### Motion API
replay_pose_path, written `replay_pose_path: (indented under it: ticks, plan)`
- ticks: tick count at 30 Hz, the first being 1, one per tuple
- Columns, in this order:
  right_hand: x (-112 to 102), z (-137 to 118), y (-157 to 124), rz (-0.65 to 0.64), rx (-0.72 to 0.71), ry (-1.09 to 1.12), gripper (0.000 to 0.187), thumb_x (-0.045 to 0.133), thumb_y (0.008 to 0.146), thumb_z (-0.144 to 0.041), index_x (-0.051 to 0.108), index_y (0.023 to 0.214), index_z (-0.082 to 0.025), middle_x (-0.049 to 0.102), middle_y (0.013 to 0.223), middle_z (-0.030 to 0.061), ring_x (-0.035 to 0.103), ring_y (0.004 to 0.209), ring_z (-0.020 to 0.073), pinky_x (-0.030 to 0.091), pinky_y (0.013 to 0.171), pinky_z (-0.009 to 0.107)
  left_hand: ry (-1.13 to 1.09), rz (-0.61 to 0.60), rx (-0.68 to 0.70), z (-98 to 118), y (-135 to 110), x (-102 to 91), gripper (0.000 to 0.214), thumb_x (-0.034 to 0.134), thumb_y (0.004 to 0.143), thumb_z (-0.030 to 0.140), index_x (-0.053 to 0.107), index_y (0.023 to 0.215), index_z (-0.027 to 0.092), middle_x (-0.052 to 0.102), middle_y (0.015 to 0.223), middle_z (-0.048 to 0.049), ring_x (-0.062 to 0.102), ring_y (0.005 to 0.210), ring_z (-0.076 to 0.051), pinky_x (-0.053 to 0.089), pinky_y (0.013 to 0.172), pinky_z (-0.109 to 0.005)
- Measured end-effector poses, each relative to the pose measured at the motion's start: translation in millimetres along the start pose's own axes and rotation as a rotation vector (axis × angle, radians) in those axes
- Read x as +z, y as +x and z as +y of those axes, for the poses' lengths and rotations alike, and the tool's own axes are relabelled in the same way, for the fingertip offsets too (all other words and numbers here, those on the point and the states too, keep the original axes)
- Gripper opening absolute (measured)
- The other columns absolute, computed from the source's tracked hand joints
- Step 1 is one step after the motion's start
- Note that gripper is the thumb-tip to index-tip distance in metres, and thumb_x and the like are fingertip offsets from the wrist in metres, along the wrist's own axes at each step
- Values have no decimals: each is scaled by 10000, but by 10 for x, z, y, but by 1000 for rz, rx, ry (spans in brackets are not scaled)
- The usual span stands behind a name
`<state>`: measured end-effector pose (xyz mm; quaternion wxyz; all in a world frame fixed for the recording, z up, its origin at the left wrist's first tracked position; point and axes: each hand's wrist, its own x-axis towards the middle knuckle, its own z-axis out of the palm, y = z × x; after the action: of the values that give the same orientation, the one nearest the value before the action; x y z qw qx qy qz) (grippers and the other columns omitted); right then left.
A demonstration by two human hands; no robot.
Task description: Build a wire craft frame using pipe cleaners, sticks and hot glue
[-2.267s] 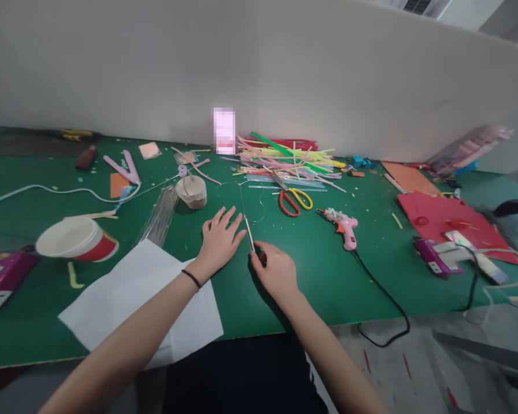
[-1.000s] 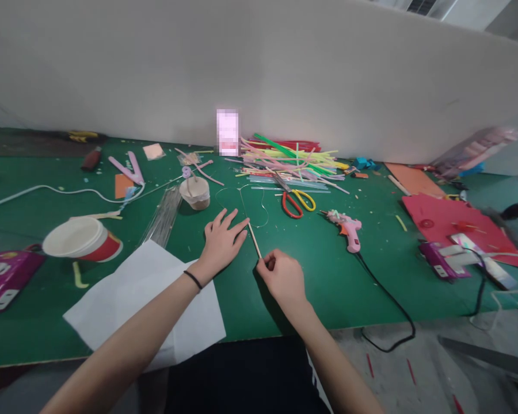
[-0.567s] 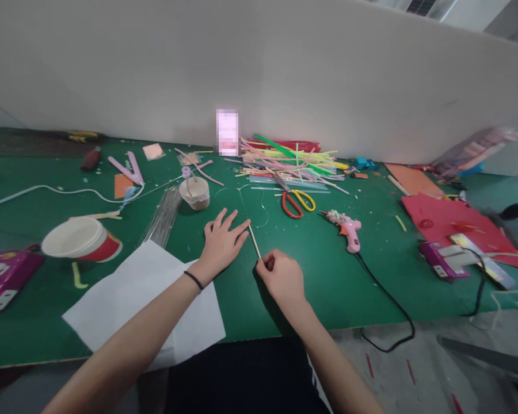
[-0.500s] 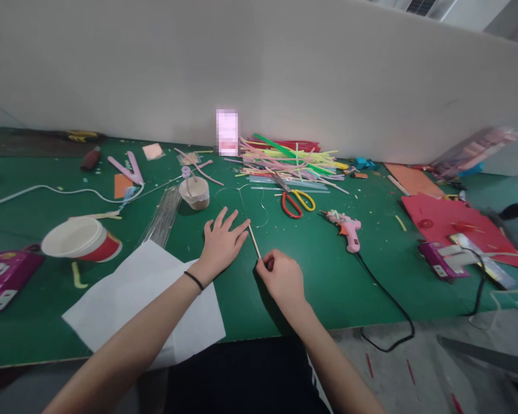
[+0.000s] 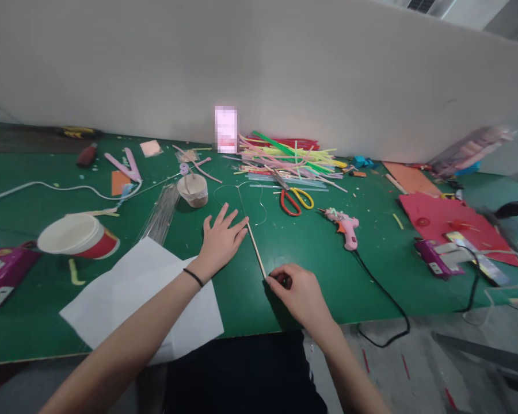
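The left hand [image 5: 221, 238] lay palm down on the green worktop [image 5: 242, 310], its fingers fanned wide and gripping nothing, one fingertip set at the far end of a thin pale stick [image 5: 256, 250]. The right hand [image 5: 301, 292] had the near end of that stick pinched between thumb and fingers, close to the worktop's front edge. The stick lay aslant between the two hands, and just beyond its far end a fine wire [image 5: 242, 202] spread in rounded loops on either side of a straight middle. Scissors [image 5: 288, 188] with one red and one yellow handle rested near the wire, below a heap of coloured strips [image 5: 293, 156]. A pink glue gun [image 5: 349, 227] lay farther right, and white paper [image 5: 132, 287] lay partly beneath the left forearm.
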<state>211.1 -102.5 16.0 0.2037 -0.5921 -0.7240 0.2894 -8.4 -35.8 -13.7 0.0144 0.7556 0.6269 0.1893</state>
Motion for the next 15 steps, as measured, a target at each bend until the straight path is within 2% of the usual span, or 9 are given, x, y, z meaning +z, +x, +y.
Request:
replay_pose_path:
  ticks: [3, 8, 15]
  plan:
    - [67, -28, -82, 14, 16, -25, 112, 690, 815, -319, 671, 841, -211, 663, 778, -4, 582, 677, 150, 394, 632, 262, 4, -3, 0, 3, -2, 2, 404, 365, 998, 402, 601, 1312, 309, 519, 1453, -111, 244, 1468, -316, 255, 1058, -642]
    - [179, -34, -124, 65, 23, -72, 104, 654, 845, -299, 632, 805, -206, 640, 770, -6, 590, 704, 158, 372, 641, 268, 6, -14, -4, 10, -5, -6, 412, 348, 1002, 404, 597, 1317, 314, 510, 1461, -105, 240, 1470, -318, 260, 1062, -641]
    - [211, -47, -102, 68, 23, -65, 91, 620, 863, -266, 624, 802, -200, 635, 770, -3, 591, 715, 164, 378, 661, 274, 0, -14, -9, -1, -8, 14, 415, 353, 999, 417, 588, 1328, 322, 497, 1473, -99, 246, 1468, -322, 267, 1063, -638]
